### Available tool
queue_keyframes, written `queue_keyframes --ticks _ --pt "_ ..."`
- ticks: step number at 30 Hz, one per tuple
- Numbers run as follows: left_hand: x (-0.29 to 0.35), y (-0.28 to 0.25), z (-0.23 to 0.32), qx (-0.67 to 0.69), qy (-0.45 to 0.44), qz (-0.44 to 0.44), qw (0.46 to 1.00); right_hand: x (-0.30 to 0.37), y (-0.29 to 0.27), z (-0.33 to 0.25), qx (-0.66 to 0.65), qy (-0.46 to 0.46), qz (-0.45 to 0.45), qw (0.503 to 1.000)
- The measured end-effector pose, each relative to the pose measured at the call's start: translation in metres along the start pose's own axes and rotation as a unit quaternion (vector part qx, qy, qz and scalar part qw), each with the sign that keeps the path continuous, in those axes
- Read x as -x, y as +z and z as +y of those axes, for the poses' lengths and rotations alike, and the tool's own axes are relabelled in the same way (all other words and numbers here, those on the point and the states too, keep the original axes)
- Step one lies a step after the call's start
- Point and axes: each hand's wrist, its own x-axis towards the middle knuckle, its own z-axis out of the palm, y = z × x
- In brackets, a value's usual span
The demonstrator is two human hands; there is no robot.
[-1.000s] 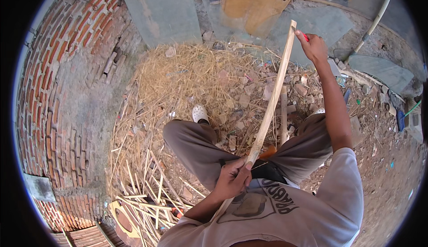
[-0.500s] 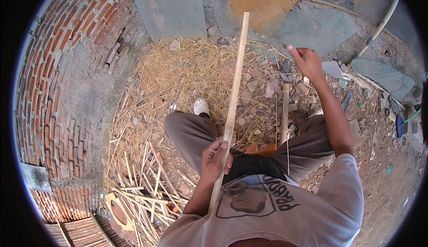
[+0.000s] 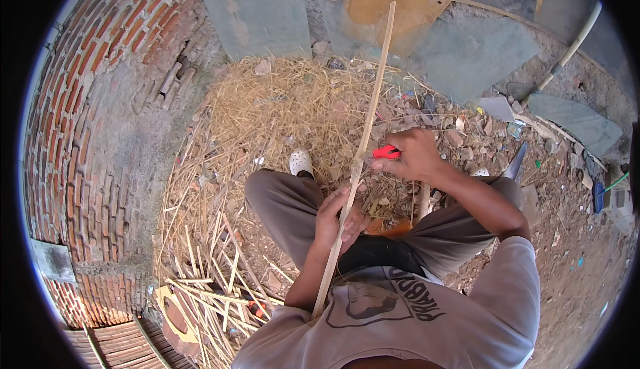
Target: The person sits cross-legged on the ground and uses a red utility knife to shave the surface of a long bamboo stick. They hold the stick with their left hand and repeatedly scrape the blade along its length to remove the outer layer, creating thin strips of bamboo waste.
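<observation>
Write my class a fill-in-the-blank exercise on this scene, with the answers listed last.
The long pale strip is held in the ____ hand.
The handle in the right hand is ____.
The wall at the picture's left shows rows of ____.
The left shoe is ____.
Missing words: left; red; bricks; white.

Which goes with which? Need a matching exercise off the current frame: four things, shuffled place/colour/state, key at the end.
Things
1. long pale strip
2. red-handled tool
3. clog-style shoe
4. brick wall

Place, colour or state
A. white, dotted with holes
B. held in the right hand
C. runs up the picture's left side
D. gripped in the left hand, one end pointing up the picture

Pairs: 1-D, 2-B, 3-A, 4-C
</observation>
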Motion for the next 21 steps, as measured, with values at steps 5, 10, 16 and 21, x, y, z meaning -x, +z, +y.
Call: queue_keyframes --ticks 5,10,16,21 --pt "-0.001 0.006 -0.003 -0.020 -0.010 0.009 1.000 0.000 -0.003 0.003 0.039 0.030 -0.010 0.999" --pt "0.001 0.008 -0.001 -0.055 0.003 -0.007 0.998 -0.005 -0.005 0.013 0.074 0.020 0.032 0.997" --pt "0.010 0.013 -0.004 -0.079 -0.012 -0.025 0.996 -0.022 -0.019 0.045 0.114 0.123 0.060 0.984" --pt "0.008 0.008 -0.002 -0.073 0.006 -0.012 0.997 -0.007 -0.012 0.010 0.093 0.083 -0.009 0.992"
